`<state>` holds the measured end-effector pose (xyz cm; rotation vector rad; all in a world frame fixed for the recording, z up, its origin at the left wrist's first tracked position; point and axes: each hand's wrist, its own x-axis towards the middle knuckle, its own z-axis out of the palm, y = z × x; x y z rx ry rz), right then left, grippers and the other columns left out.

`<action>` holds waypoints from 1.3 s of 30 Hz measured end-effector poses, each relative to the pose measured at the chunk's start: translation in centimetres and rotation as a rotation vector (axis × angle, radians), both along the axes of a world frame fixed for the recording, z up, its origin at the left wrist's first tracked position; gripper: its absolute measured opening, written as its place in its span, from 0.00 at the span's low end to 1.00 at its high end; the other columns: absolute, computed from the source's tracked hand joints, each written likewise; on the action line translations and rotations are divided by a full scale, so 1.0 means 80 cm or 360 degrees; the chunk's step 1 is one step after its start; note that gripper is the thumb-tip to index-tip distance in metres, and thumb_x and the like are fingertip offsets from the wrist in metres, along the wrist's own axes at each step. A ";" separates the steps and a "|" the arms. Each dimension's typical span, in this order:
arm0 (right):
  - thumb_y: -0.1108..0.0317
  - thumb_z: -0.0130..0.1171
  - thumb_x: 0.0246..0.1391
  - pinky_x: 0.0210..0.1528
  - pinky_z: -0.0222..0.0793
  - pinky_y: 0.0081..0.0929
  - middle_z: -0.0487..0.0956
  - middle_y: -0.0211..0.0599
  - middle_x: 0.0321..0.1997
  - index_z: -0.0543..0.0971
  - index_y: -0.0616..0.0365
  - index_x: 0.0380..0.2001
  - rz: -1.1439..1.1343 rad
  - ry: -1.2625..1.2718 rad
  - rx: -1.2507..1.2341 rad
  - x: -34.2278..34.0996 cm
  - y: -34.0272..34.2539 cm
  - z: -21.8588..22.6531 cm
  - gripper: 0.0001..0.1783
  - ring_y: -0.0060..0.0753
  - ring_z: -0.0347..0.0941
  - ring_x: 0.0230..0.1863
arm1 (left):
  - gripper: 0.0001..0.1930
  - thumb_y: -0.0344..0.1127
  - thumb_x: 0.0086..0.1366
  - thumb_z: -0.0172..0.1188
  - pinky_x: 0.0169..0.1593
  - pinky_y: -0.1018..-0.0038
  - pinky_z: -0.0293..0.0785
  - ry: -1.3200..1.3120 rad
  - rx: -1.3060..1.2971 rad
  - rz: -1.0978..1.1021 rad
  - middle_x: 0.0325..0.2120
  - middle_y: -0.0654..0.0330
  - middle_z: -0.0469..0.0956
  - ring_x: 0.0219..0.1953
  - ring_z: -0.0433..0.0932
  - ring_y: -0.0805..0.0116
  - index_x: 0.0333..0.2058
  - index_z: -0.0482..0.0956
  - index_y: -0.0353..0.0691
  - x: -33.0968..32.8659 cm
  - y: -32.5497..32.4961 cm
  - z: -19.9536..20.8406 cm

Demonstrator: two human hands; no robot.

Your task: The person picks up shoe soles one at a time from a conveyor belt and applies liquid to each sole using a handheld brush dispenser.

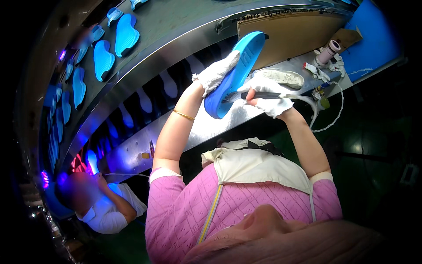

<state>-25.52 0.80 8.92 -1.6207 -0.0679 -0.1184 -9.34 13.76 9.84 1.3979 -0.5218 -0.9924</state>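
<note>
Both gloved hands are engaged: your left hand (216, 72) is clamped around the blue sole (235, 75), raised above the steel bench (211, 125); your right hand (268, 94) is closed on the brush (263, 95). Keep the sole tilted steadily and stroke evenly along its edge.

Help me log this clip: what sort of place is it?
Likely a shoe factory line. The gloved left hand holds a blue shoe sole, the right hand holds a brush, and more blue soles lie along a conveyor.
</note>
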 end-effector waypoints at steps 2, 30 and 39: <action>0.80 0.60 0.38 0.39 0.68 0.21 0.76 0.33 0.30 0.76 0.59 0.23 0.0032 -0.0341 -0.0561 0.004 -0.007 -0.009 0.06 0.25 0.72 0.34 | 0.29 0.59 0.60 0.55 0.35 0.77 0.75 -0.0010 0.0188 -0.0016 0.35 0.57 0.76 0.31 0.75 0.72 0.49 0.72 0.39 -0.002 0.005 0.011; 0.77 0.62 0.45 0.31 0.70 0.19 0.77 0.32 0.25 0.73 0.60 0.27 -0.0912 -0.0785 0.0227 -0.006 -0.038 -0.015 0.08 0.20 0.73 0.27 | 0.35 0.58 0.61 0.50 0.62 0.50 0.57 0.1221 -0.1049 -0.0178 0.54 0.46 0.67 0.58 0.65 0.49 0.59 0.59 0.37 -0.098 -0.005 -0.069; 0.74 0.61 0.42 0.24 0.67 0.19 0.75 0.34 0.23 0.73 0.61 0.29 -0.0668 -0.0647 0.0148 -0.018 -0.035 -0.010 0.10 0.22 0.72 0.21 | 0.32 0.65 0.63 0.42 0.58 0.64 0.60 0.1158 -0.1243 -0.0314 0.54 0.63 0.64 0.53 0.66 0.65 0.56 0.64 0.48 -0.092 -0.042 -0.088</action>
